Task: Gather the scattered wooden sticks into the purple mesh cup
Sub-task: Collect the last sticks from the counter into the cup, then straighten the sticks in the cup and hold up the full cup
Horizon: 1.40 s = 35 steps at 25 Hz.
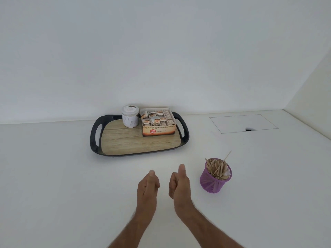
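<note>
Beside the purple mesh cup point(215, 176), both hands' curled fingers point(172, 183) hide their palms.

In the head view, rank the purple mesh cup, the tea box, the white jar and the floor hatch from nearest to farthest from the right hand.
From the right hand:
1. Purple mesh cup, just to its right, holding the sticks.
2. Tea box, ahead on the tray's right side.
3. White jar, ahead, left of the box.
4. Floor hatch, far right by the wall.
</note>
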Each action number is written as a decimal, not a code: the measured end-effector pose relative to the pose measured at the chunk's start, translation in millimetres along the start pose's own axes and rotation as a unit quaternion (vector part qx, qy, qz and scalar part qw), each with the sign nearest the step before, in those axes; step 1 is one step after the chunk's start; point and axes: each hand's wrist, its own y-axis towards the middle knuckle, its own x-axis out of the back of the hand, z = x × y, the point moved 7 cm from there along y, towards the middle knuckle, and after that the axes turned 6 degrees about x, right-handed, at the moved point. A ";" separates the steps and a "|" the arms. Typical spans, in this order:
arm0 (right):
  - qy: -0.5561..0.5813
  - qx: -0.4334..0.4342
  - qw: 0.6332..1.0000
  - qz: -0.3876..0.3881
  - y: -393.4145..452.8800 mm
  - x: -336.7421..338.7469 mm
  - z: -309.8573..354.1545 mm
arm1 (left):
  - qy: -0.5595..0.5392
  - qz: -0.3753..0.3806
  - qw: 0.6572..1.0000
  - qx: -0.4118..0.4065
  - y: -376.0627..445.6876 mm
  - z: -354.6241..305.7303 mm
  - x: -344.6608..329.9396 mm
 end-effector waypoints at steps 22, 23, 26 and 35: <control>0.063 0.087 0.972 -0.207 67.9 169.3 88.3 | -0.058 0.155 0.986 0.033 22.4 -58.6 -206.5; 0.047 0.097 0.973 -0.205 69.5 169.2 85.6 | -0.051 0.160 0.985 0.032 22.2 -56.3 -207.6; -0.022 0.122 0.969 -0.216 70.4 172.4 79.0 | -0.028 0.176 0.984 0.019 19.8 -52.3 -209.7; -0.368 0.258 0.880 -0.155 52.8 156.4 84.3 | 0.043 0.201 0.978 -0.021 21.3 -55.6 -211.8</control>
